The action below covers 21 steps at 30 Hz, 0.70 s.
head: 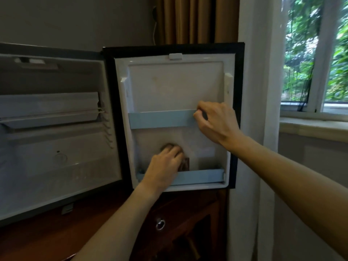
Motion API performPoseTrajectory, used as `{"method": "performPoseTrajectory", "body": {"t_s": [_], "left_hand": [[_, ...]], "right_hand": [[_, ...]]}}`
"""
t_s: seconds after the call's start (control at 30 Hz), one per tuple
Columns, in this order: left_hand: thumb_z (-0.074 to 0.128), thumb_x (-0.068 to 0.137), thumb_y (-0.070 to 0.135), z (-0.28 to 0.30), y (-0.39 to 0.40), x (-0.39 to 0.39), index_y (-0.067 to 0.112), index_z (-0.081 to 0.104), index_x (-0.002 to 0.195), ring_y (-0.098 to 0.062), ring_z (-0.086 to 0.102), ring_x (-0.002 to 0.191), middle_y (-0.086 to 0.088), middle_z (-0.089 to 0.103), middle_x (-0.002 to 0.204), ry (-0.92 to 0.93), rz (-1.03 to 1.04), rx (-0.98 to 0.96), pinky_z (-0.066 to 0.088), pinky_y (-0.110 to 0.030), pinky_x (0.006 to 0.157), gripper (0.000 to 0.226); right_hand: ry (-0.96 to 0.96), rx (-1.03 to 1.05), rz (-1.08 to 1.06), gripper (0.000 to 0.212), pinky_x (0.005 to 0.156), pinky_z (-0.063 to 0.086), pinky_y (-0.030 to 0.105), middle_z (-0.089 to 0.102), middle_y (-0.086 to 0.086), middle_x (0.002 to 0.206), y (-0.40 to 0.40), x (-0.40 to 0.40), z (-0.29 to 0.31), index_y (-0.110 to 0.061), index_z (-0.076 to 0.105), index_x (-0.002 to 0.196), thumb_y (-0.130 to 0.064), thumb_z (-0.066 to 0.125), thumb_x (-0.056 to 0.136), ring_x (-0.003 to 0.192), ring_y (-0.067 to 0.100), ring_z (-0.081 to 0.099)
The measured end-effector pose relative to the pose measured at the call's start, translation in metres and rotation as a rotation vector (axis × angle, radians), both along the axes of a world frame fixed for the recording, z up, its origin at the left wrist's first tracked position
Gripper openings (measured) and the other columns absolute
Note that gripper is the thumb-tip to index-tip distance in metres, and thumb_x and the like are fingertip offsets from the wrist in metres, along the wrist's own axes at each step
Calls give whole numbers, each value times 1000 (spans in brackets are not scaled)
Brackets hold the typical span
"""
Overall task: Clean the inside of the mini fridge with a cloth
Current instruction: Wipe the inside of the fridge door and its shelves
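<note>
While the mini fridge (56,129) stands open on the dark wooden desk (47,232), its cavity sits at the far left, a white shelf (49,110) across the middle and the pale floor bare as far as I can see. To the right of it the door (175,117) hangs wide, its inner liner facing me, which is probably why I work here: both arms can reach it straight on. My left hand (165,162) presses a brownish cloth (183,162) flat against the lower door panel, just above the bottom rail (199,177); my grip there is curled over the cloth, bunching it under my fingers, and most of the cloth is hidden beneath the hand. The liner around it looks smudged and greyish, though blur makes it hard to judge. Further right, my right hand (216,121) closes its grip on the end of the upper rail (162,119), I reckon to steady the door so it does not swing away under the wiping pressure. Beyond the door are a curtain (194,19) and a window (316,53).
</note>
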<state>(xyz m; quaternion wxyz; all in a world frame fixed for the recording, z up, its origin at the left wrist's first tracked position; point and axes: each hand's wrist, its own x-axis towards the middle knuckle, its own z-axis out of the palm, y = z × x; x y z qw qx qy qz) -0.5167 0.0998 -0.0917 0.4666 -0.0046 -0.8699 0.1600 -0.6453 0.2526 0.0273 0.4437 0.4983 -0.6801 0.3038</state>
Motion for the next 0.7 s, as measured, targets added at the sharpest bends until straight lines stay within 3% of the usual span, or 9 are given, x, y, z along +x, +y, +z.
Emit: {"method": "performPoseTrajectory", "body": {"t_s": [0.07,0.2,0.43,0.6,0.7], "left_hand": [[56,90,16,-13,2,-4,12,69,91,-25,63,96,-3,65,101,-33,-7,34,53,-40,46,13],[69,88,17,5,3,-8,14,70,92,-25,64,97,-2,66,101,-90,-5,3,51,-38,45,5],[73,79,6,28,52,-44,15,70,103,-24,58,97,-2,64,114,-33,-52,10,47,-36,46,26],[87,58,0,9,79,-50,15,68,89,-17,62,88,0,63,98,-205,-86,-67,38,-23,45,39],[90,51,-1,20,86,-55,13,68,84,-15,63,72,0,65,84,-131,-83,-51,29,-19,43,42]], "right_hand": [[3,0,5,30,57,35,33,50,-3,61,0,-1,-1,-17,47,69,-34,38,92,52,17,44],[4,-23,15,28,58,35,34,48,-4,60,-2,1,-1,-18,45,69,-34,39,91,52,18,43],[5,-25,17,25,64,39,36,50,-5,65,2,5,-4,-20,48,74,-33,40,93,56,16,43],[2,-25,17,28,65,42,39,53,-3,65,1,4,-4,-17,54,76,-33,40,93,56,17,46],[17,-31,16,28,64,42,38,52,-3,63,0,3,-4,-17,54,75,-33,40,93,56,16,45]]}}
